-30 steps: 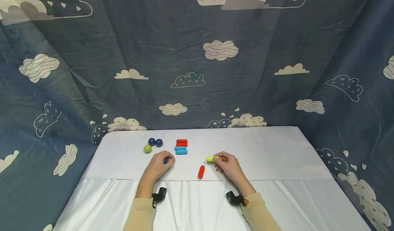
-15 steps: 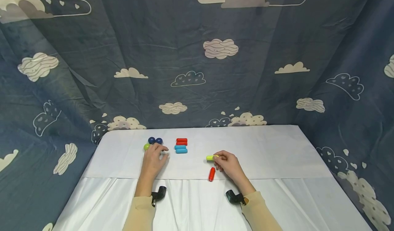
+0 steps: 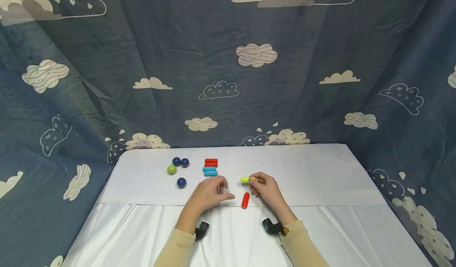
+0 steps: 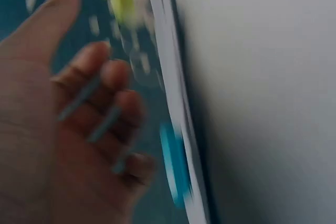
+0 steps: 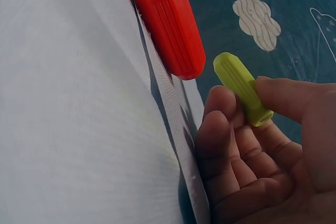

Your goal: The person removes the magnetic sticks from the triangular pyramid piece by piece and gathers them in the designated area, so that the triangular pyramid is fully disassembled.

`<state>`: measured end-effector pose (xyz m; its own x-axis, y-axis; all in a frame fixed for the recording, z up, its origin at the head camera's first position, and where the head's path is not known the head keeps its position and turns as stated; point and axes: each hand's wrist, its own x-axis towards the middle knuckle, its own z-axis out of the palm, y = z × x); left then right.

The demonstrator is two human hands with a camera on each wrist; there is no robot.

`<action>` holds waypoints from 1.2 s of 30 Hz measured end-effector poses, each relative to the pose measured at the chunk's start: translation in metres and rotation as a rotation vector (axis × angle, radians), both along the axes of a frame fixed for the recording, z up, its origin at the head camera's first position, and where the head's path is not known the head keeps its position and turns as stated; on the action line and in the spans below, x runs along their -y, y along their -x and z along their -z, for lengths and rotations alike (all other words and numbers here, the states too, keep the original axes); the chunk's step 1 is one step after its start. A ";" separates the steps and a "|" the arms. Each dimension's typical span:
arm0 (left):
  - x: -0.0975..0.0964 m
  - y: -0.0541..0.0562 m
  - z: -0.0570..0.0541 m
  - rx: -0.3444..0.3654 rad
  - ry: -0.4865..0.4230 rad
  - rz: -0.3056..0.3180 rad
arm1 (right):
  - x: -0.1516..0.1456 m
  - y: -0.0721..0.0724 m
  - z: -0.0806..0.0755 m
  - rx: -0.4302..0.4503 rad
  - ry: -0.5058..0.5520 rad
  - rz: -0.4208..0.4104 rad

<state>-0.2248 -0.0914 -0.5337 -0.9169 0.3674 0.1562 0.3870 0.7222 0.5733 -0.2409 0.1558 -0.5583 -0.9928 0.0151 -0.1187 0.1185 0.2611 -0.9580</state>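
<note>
My right hand [image 3: 268, 191] pinches a yellow-green ribbed plastic peg [image 3: 245, 179] between thumb and fingers, a little above the table. In the right wrist view the peg [image 5: 236, 83] shows flat facets and a hollow end. A loose red ribbed peg [image 3: 246, 200] lies on the white cloth between the two hands. My left hand [image 3: 206, 194] holds nothing; its fingers are apart and loosely bent, with the thumb reaching toward the red peg without touching it. The left wrist view is blurred and shows this hand [image 4: 89, 114] with a blue peg [image 4: 175, 165] beyond it.
Two red pegs [image 3: 211, 163] and two blue pegs [image 3: 210, 171] lie stacked in a column behind the left hand. Further left are two dark blue balls [image 3: 180, 162], a green ball [image 3: 171, 169] and another dark blue ball [image 3: 181, 182]. A cloud-patterned curtain [image 3: 221, 112] hangs behind the table.
The left hand let go of a dark blue ball near the other balls, then moved right toward the red peg. The loose red peg shifted right earlier. My right hand kept its hold.
</note>
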 end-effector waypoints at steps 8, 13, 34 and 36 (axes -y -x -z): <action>-0.053 -0.016 0.006 -0.022 0.248 0.074 | 0.001 0.000 0.000 -0.017 0.034 -0.012; -0.052 -0.014 0.010 -0.025 0.250 0.040 | 0.002 0.000 -0.001 -0.015 0.027 -0.001; 0.034 0.012 0.013 0.010 0.122 -0.276 | -0.002 0.001 0.003 -0.018 0.046 0.003; 0.035 0.014 0.013 0.013 0.119 -0.304 | -0.002 0.000 0.002 -0.018 0.047 0.004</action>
<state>-0.2385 -0.1262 -0.5463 -0.9890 0.0917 0.1162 0.1369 0.8658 0.4813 -0.2413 0.1578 -0.5607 -0.9948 0.0136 -0.1012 0.1018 0.2151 -0.9713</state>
